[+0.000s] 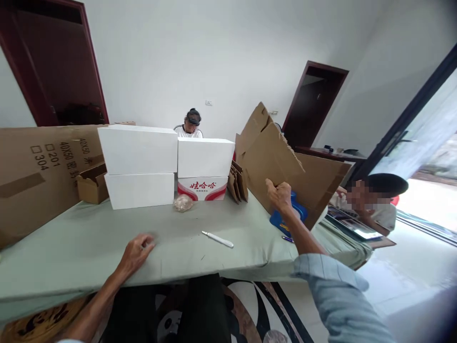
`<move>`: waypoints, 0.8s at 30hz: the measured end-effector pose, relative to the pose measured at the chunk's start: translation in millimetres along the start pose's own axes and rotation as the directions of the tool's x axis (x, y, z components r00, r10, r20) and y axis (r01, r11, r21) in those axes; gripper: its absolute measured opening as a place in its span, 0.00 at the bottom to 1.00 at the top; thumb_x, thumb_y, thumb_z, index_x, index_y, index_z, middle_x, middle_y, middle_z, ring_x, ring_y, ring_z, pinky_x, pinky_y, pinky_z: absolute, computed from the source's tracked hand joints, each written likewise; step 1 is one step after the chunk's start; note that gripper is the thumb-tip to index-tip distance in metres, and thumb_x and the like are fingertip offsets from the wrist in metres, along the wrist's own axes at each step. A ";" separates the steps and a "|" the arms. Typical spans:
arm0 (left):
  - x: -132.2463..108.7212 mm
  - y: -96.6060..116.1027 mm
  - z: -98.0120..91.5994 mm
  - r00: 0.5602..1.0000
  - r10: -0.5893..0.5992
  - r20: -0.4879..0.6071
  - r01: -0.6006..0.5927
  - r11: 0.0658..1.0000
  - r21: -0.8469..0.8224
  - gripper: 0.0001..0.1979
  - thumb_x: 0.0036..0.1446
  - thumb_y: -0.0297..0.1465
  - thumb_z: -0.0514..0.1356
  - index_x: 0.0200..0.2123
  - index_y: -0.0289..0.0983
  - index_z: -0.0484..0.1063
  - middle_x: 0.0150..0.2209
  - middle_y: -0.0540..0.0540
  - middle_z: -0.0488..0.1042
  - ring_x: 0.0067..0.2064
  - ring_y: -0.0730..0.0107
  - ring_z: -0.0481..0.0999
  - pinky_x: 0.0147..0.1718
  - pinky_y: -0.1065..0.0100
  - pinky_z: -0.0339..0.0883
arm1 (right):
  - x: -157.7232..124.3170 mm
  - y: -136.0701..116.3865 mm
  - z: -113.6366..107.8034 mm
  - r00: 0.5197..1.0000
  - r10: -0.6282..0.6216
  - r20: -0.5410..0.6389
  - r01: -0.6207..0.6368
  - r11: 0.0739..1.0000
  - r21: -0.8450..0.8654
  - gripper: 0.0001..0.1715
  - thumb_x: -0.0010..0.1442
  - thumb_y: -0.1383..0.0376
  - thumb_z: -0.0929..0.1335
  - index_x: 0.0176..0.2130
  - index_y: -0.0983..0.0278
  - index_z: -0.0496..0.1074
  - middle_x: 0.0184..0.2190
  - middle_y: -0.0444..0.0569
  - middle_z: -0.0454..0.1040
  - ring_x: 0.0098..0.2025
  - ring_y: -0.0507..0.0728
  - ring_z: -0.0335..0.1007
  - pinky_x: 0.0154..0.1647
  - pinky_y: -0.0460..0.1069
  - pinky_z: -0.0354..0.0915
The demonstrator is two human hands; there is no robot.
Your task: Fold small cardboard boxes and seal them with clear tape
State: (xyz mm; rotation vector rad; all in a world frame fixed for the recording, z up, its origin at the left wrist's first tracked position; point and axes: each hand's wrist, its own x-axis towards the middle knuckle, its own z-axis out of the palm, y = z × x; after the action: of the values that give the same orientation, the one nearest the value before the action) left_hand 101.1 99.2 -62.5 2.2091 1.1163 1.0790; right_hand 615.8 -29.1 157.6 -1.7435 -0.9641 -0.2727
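My right hand (pixel 280 195) is closed on the lower edge of a brown cardboard piece (pixel 269 157), which stands tilted above the table's right part. The piece has a torn, ragged edge. Just behind that hand and forearm, a blue plastic object (pixel 298 209) is partly hidden. Over the front left of the table, my left hand (pixel 137 252) has its fingers curled in, the tips slightly blurred; anything between them is too small to make out. A white-handled craft knife (pixel 217 239) lies on the cloth between my hands, touched by neither.
White boxes (pixel 139 190) stand stacked at the back, with a crumpled clear plastic lump (pixel 183 203) before them. Folded cardboard (pixel 237 183) leans beside. A large carton (pixel 43 176) and small open box (pixel 93 186) are left. A pen (pixel 287 239) lies right. Two people sit nearby.
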 end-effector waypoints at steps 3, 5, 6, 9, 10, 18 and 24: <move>-26.4 -11.9 29.5 0.998 -0.030 0.061 0.027 0.999 0.046 0.15 0.59 0.45 0.58 0.33 0.42 0.78 0.29 0.48 0.78 0.30 0.63 0.78 0.33 0.64 0.72 | 41.1 22.0 8.4 0.996 0.087 0.000 -0.084 0.968 -0.238 0.17 0.66 0.59 0.68 0.31 0.67 0.78 0.32 0.60 0.79 0.42 0.64 0.75 0.44 0.54 0.65; -39.7 -17.9 44.1 0.999 -0.019 0.044 0.016 0.996 0.084 0.15 0.61 0.45 0.58 0.32 0.42 0.78 0.30 0.48 0.79 0.33 0.61 0.80 0.34 0.64 0.74 | 57.1 39.0 22.1 0.990 0.137 0.031 -0.118 0.929 -0.351 0.16 0.68 0.61 0.67 0.38 0.69 0.81 0.40 0.63 0.81 0.47 0.65 0.76 0.47 0.54 0.64; -44.4 -20.3 49.7 1.000 -0.007 0.019 0.005 0.995 0.104 0.16 0.63 0.45 0.58 0.32 0.43 0.79 0.31 0.48 0.79 0.34 0.60 0.80 0.35 0.63 0.74 | 62.6 48.3 30.0 0.985 0.165 0.051 -0.131 0.909 -0.397 0.16 0.68 0.62 0.66 0.42 0.69 0.82 0.42 0.64 0.81 0.48 0.65 0.76 0.48 0.54 0.64; -52.0 -25.0 60.4 0.995 0.053 -0.081 -0.040 0.988 0.151 0.17 0.66 0.46 0.58 0.30 0.44 0.78 0.31 0.48 0.79 0.36 0.59 0.81 0.37 0.61 0.75 | 72.7 77.5 54.9 0.964 0.245 0.104 -0.163 0.851 -0.499 0.19 0.71 0.64 0.64 0.50 0.70 0.81 0.46 0.65 0.81 0.50 0.65 0.77 0.48 0.54 0.65; -53.0 -25.5 62.2 0.992 0.075 -0.106 -0.058 0.985 0.160 0.16 0.67 0.45 0.58 0.30 0.45 0.77 0.31 0.48 0.78 0.35 0.59 0.81 0.37 0.61 0.75 | 74.6 87.0 63.2 0.956 0.268 0.117 -0.170 0.834 -0.524 0.20 0.71 0.64 0.64 0.52 0.70 0.81 0.47 0.65 0.81 0.50 0.65 0.77 0.48 0.54 0.65; -52.6 -16.5 63.4 0.974 0.165 -0.156 -0.137 0.974 0.179 0.13 0.68 0.40 0.60 0.29 0.46 0.74 0.28 0.50 0.76 0.31 0.61 0.79 0.32 0.63 0.73 | 75.6 141.9 129.8 0.914 0.339 0.223 -0.139 0.777 -0.614 0.26 0.71 0.64 0.61 0.58 0.72 0.79 0.50 0.69 0.80 0.51 0.67 0.77 0.49 0.53 0.66; -54.2 -18.1 64.6 0.976 0.164 -0.141 -0.137 0.973 0.188 0.12 0.68 0.38 0.61 0.30 0.45 0.74 0.29 0.50 0.76 0.32 0.62 0.78 0.35 0.62 0.73 | 73.9 159.8 159.9 0.901 0.334 0.277 -0.092 0.770 -0.631 0.24 0.70 0.66 0.63 0.57 0.70 0.80 0.49 0.67 0.80 0.51 0.66 0.76 0.48 0.52 0.65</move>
State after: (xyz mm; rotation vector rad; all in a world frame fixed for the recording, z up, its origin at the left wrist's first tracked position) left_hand 124.1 63.3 -137.5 2.4163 1.1644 1.2796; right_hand 735.4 130.2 27.6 -2.5596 -0.9913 -0.0926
